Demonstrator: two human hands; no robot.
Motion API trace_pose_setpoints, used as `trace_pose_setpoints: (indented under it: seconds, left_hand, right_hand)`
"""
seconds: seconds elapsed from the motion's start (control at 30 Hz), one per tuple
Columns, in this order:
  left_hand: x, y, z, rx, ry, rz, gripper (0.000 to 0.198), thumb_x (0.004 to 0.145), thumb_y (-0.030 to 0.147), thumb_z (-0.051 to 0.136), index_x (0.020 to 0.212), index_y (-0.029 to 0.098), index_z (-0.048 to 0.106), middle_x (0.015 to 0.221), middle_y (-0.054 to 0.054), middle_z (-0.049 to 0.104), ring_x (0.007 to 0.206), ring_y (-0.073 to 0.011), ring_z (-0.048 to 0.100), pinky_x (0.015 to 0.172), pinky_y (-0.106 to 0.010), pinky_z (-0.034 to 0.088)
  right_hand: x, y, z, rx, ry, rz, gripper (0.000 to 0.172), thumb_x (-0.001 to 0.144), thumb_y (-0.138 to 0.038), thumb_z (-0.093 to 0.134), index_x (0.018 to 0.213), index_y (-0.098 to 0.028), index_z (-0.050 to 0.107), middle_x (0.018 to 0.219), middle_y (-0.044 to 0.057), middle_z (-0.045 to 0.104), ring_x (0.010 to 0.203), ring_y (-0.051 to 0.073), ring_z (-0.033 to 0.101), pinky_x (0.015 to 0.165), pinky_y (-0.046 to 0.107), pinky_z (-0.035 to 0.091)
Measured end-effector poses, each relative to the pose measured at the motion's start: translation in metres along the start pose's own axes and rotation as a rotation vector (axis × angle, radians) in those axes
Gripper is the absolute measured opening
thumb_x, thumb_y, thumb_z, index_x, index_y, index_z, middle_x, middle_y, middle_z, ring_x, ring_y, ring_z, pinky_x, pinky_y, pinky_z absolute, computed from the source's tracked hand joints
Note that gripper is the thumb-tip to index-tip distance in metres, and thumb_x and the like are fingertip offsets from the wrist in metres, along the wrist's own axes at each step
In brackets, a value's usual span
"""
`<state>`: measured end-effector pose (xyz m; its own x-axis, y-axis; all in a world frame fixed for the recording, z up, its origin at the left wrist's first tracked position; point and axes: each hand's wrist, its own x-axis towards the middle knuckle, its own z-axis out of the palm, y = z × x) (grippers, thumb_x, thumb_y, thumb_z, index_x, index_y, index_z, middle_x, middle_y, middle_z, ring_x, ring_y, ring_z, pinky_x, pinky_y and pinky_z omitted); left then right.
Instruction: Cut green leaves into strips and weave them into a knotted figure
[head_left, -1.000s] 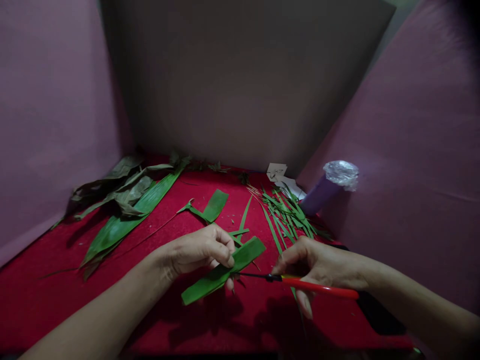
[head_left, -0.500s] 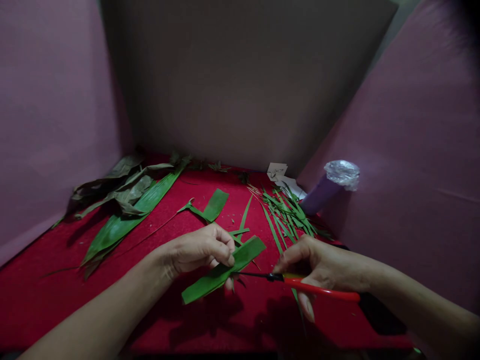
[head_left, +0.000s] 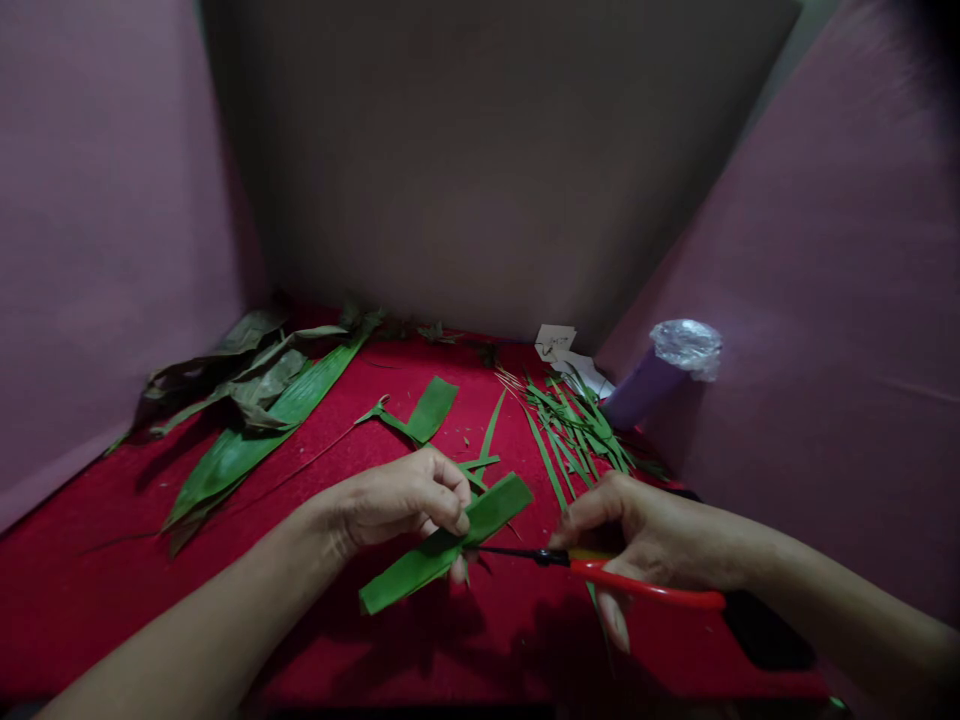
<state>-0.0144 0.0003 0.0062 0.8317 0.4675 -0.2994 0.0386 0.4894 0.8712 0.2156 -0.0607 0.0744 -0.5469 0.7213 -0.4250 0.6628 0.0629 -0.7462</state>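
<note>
Pinched between the thumb and fingers of my left hand is a flat strip of green leaf, slanting up to the right above the red cloth. My right hand grips scissors with red-orange handles. Their dark, thin blades point left and meet the leaf strip's lower edge just beside my left fingertips. Whether the blades have cut into it I cannot tell. Just beyond my left hand lies a cut piece of leaf with a thin stem, partly hidden by that hand.
Large green and withered leaves lie at left. Narrow green leaf strips are heaped at right, near white papers and a purple cylinder topped with clear plastic. A black flat object sits under my right forearm. Panels enclose the red cloth.
Almost nothing differs. The leaf strip's left end has dipped slightly, and the scissors have shifted a touch to the right and down.
</note>
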Motion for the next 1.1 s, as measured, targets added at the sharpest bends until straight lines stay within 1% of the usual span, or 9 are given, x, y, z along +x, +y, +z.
trace_pose_setpoints:
  seconds: [0.2,0.33,0.43,0.57,0.63,0.73,0.8,0.97,1.1]
  left_hand:
    - [-0.002,0.000,-0.001,-0.015,0.004,-0.012,0.008,0.054,0.007,0.056,0.051,0.014,0.053,0.039,0.004,0.050,0.039,-0.0191,0.060,0.033,-0.020,0.035]
    - [-0.003,0.002,-0.003,-0.003,0.021,-0.004,0.008,0.056,0.009,0.057,0.051,0.014,0.052,0.043,0.002,0.053,0.037,-0.0127,0.054,0.036,-0.019,0.032]
    - [-0.003,0.004,-0.005,0.059,0.112,0.028,0.011,0.055,0.010,0.059,0.048,0.014,0.052,0.041,0.004,0.049,0.035,-0.0054,0.040,0.036,-0.018,0.024]
    - [0.000,0.002,-0.007,0.061,0.236,0.116,0.015,0.058,0.011,0.062,0.049,0.014,0.051,0.041,0.007,0.041,0.037,-0.0032,0.031,0.038,-0.017,0.020]
    - [0.002,0.002,-0.008,0.006,0.286,0.172,0.018,0.060,0.013,0.063,0.049,0.015,0.048,0.044,0.008,0.041,0.039,-0.0034,0.034,0.039,-0.017,0.023]
    - [0.003,0.001,-0.008,-0.059,0.315,0.200,0.020,0.060,0.015,0.065,0.051,0.015,0.047,0.047,0.007,0.044,0.041,-0.0041,0.039,0.042,-0.017,0.030]
    - [0.003,0.002,-0.008,-0.089,0.296,0.197,0.021,0.061,0.015,0.065,0.051,0.015,0.046,0.048,0.007,0.047,0.041,-0.0046,0.041,0.042,-0.017,0.032]
    - [0.003,0.002,-0.010,-0.101,0.296,0.226,0.019,0.062,0.014,0.063,0.052,0.015,0.047,0.048,0.006,0.046,0.041,-0.0048,0.039,0.043,-0.018,0.034]
    - [0.003,0.003,-0.012,-0.100,0.323,0.250,0.022,0.061,0.013,0.062,0.049,0.016,0.045,0.046,0.007,0.040,0.040,-0.0041,0.033,0.041,-0.017,0.030]
  right_hand:
    - [-0.001,0.004,0.001,-0.054,0.019,-0.003,0.016,0.069,-0.024,0.065,0.079,-0.012,0.068,0.054,-0.004,0.044,0.050,0.007,0.035,0.045,0.016,0.030]
    - [-0.003,0.012,0.000,-0.118,0.018,-0.033,0.022,0.069,-0.024,0.064,0.088,-0.014,0.069,0.062,-0.002,0.054,0.055,0.009,0.042,0.050,0.018,0.033]
    - [-0.009,0.018,-0.005,-0.125,0.006,-0.030,0.028,0.069,-0.028,0.064,0.093,-0.015,0.070,0.066,0.000,0.058,0.057,0.010,0.046,0.050,0.018,0.035]
    - [-0.010,0.027,-0.012,-0.200,0.024,0.008,0.023,0.072,-0.030,0.061,0.087,-0.014,0.070,0.062,0.000,0.061,0.052,0.010,0.047,0.047,0.018,0.033]
    - [-0.003,0.032,-0.010,-0.339,0.118,0.022,0.018,0.076,-0.027,0.056,0.080,-0.015,0.069,0.059,0.001,0.062,0.049,0.010,0.046,0.046,0.019,0.031]
    - [0.016,0.039,-0.001,-0.623,0.421,0.063,0.013,0.075,-0.023,0.055,0.072,-0.016,0.065,0.059,0.003,0.062,0.051,0.011,0.046,0.049,0.022,0.028]
    - [0.028,0.041,0.005,-0.714,0.535,0.065,0.011,0.075,-0.024,0.055,0.073,-0.017,0.063,0.060,0.002,0.060,0.053,0.012,0.046,0.049,0.023,0.026]
    - [0.027,0.036,0.008,-0.353,0.385,0.051,0.025,0.066,-0.040,0.066,0.076,-0.019,0.059,0.056,-0.005,0.047,0.052,0.009,0.038,0.045,0.020,0.023]
    - [0.010,0.033,0.001,0.027,0.252,0.094,0.033,0.057,-0.033,0.074,0.081,-0.019,0.055,0.057,-0.009,0.038,0.051,0.007,0.033,0.046,0.018,0.024]
